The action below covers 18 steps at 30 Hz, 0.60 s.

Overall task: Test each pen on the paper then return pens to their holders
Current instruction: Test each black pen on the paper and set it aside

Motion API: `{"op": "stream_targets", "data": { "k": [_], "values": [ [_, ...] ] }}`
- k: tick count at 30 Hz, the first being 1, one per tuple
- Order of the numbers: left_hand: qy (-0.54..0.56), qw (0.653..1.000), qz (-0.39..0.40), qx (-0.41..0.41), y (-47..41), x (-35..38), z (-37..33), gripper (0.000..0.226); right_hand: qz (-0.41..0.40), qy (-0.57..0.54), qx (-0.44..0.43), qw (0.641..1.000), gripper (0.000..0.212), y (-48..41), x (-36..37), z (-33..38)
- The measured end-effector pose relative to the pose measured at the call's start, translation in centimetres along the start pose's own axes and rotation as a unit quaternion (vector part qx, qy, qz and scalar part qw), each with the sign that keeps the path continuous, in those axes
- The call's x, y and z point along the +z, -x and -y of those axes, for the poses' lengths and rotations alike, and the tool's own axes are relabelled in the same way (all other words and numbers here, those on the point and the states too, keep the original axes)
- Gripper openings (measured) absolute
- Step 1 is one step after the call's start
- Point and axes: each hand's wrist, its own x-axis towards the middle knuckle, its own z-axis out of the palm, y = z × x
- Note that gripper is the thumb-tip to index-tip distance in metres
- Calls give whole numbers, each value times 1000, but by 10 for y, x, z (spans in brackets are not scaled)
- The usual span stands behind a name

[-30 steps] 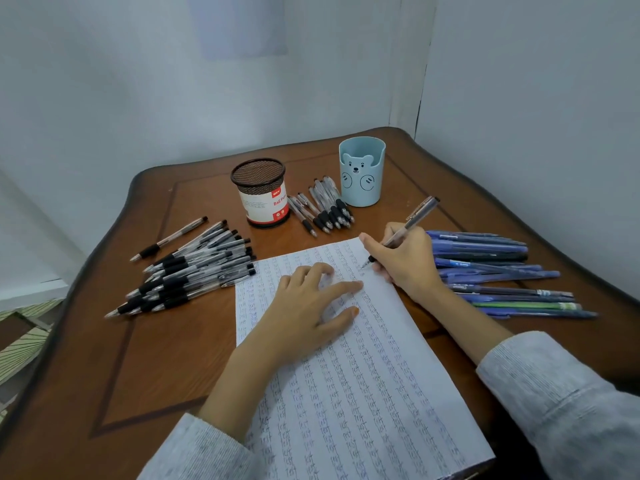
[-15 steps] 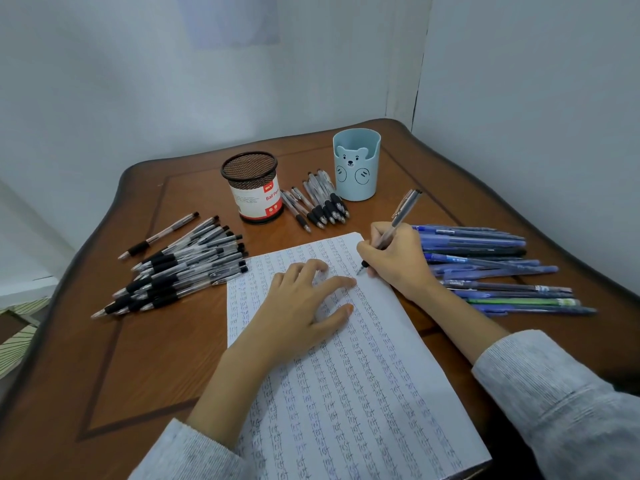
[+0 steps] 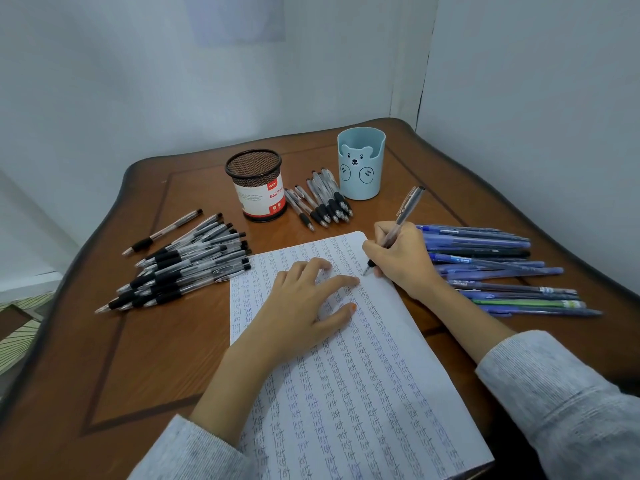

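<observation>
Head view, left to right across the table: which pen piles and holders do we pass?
Large pile of clear black-grip pens → black mesh cylinder holder with red-and-white label → small row of clear black-grip pens → light blue plastic bear-face holder → pile of blue pens.

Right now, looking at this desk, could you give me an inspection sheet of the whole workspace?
Surface: brown wooden table, set in a corner.
Job's things: paper covered with rows of "test"; black mesh holder and blue bear holder, no pens sticking out; black-grip pens piled left, smaller group between the holders, blue pens piled right.
Clutter: nothing seen.
Hands: left hand flat on the paper; right hand grips a pen, tip on the paper.
Cables: nothing seen.
Surroundings: white walls; patterned floor at left.
</observation>
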Motion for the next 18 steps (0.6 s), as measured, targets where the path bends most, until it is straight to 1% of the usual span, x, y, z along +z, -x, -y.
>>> {"op": "stream_targets", "data": {
  "k": [3, 8, 13, 18],
  "values": [
    [1, 1000, -3, 2, 0, 0, 0, 68, -20, -11, -3, 1000, 36, 1, -1, 0],
    [5, 1000, -3, 3, 0, 1, 1, 67, 0, -3, -7, 1000, 36, 0, -1, 0],
    [0, 1000, -1, 2, 0, 1, 1, 67, -8, -14, -6, 1000, 35, -1, -1, -1],
    [2, 1000, -5, 4, 0, 1, 1, 66, 1, -15, -7, 1000, 37, -1, -1, -2]
  ]
}}
